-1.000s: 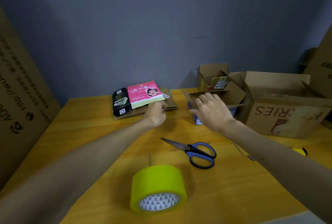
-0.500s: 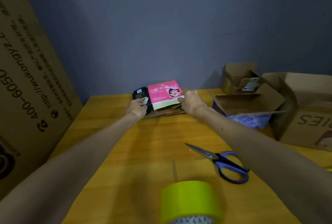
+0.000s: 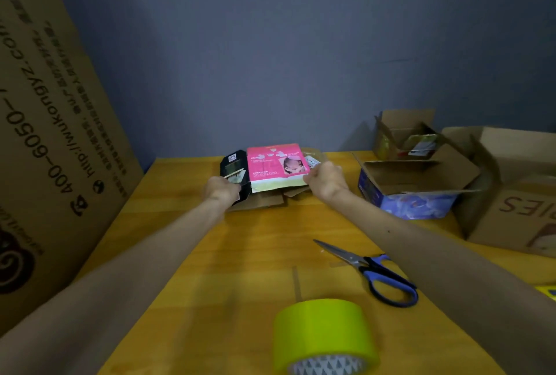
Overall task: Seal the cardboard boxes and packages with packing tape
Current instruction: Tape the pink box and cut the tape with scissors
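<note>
A stack of flattened packages (image 3: pixel 264 194) lies at the far middle of the yellow table (image 3: pixel 246 269): a pink carton (image 3: pixel 270 161) on top, a black one (image 3: pixel 233 164) to its left, brown cardboard beneath. My left hand (image 3: pixel 221 191) grips the stack's left near corner at the black carton. My right hand (image 3: pixel 325 180) grips the right near corner. A roll of yellow-green packing tape (image 3: pixel 323 334) stands close to me. Blue-handled scissors (image 3: pixel 377 273) lie shut to its right.
An open box with a blue printed side (image 3: pixel 412 194) sits right of the stack. Behind it is a small open brown box (image 3: pixel 403 133), and a larger open carton (image 3: pixel 517 191) at far right. A big printed cardboard sheet (image 3: pixel 45 133) leans along the left edge.
My right hand left the open blue box and came to the stack's right corner. My left hand shifted to the stack's left corner. The view swung left.
</note>
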